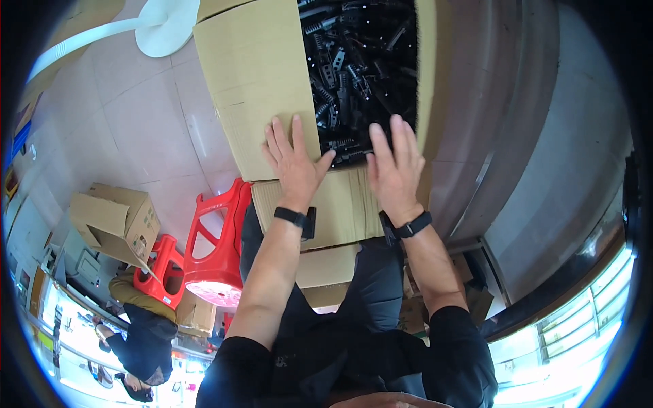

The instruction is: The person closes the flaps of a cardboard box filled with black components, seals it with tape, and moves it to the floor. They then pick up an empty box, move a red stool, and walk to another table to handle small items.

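Note:
An opened cardboard box [255, 75] stands in front of me, its flaps folded outward. Inside lie many small black parts [343, 75], some with ribbed, spring-like sections; their exact kind I cannot make out. My left hand [296, 163] is spread over the left flap near the box's near corner, thumb toward the opening, holding nothing. Over the near right part of the opening, my right hand [396, 163] has its fingers stretched out and is empty too. Whether either palm presses on the cardboard is hard to tell. Each wrist wears a black band.
Red plastic stools [211, 238] stand to my left, beside a smaller open cardboard box [119, 217]. A white round base with a curved pole [166, 27] is at the far left. Another person [146, 340] sits at the lower left. A grey ledge [544, 136] runs along the right.

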`<action>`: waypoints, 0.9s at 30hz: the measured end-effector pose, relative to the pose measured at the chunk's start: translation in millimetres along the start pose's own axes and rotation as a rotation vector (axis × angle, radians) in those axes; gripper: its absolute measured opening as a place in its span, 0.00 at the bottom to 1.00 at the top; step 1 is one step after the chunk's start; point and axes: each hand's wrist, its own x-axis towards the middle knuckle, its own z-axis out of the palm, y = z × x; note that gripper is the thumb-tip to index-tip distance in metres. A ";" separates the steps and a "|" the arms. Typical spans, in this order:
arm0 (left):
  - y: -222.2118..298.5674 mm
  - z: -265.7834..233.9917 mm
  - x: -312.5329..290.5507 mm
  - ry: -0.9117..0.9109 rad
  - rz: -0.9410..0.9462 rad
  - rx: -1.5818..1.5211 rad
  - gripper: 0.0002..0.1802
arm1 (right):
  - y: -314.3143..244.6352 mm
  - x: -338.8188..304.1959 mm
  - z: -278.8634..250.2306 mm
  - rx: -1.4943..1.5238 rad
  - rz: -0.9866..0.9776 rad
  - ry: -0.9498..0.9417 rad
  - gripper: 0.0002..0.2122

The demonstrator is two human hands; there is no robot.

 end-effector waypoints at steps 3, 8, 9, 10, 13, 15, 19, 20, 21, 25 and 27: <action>8.8 -7.9 9.8 0.014 0.012 0.010 0.52 | 30.8 -15.9 -25.0 -0.024 0.046 0.239 0.28; 0.9 -39.2 -21.8 0.169 0.046 -0.239 0.45 | 100.1 -37.1 -65.8 -0.101 0.592 0.503 0.27; -2.2 -50.3 -28.7 0.167 0.046 -0.240 0.45 | 119.5 -42.5 -70.1 -0.103 0.593 0.503 0.27; -6.6 -60.1 -34.6 0.201 0.010 -0.282 0.42 | 141.4 -51.0 -69.9 -0.100 0.701 0.510 0.25; -34.0 -85.4 -62.4 0.212 -0.138 -0.415 0.37 | 160.1 -64.7 -65.6 -0.020 0.852 0.542 0.22; -51.2 -92.8 -83.0 0.187 -0.247 -0.511 0.33 | 166.5 -73.2 -59.2 0.124 0.933 0.604 0.19; -84.0 -96.8 -111.0 0.233 -0.361 -0.531 0.21 | 185.7 -126.8 -26.0 0.698 1.070 0.809 0.18; -91.6 -94.9 -117.0 0.224 -0.434 -0.545 0.20 | 192.3 -147.8 -12.7 0.695 1.071 0.804 0.18; -97.2 -91.0 -121.4 0.220 -0.505 -0.553 0.18 | 199.7 -170.2 6.5 0.805 1.274 0.708 0.15; -119.3 -35.9 -112.3 0.247 -0.333 -0.443 0.22 | 191.5 -150.3 50.8 1.225 1.370 0.427 0.13; -150.8 -11.8 -104.7 0.171 -0.413 -0.313 0.25 | 188.8 -147.6 64.0 1.366 1.326 0.333 0.13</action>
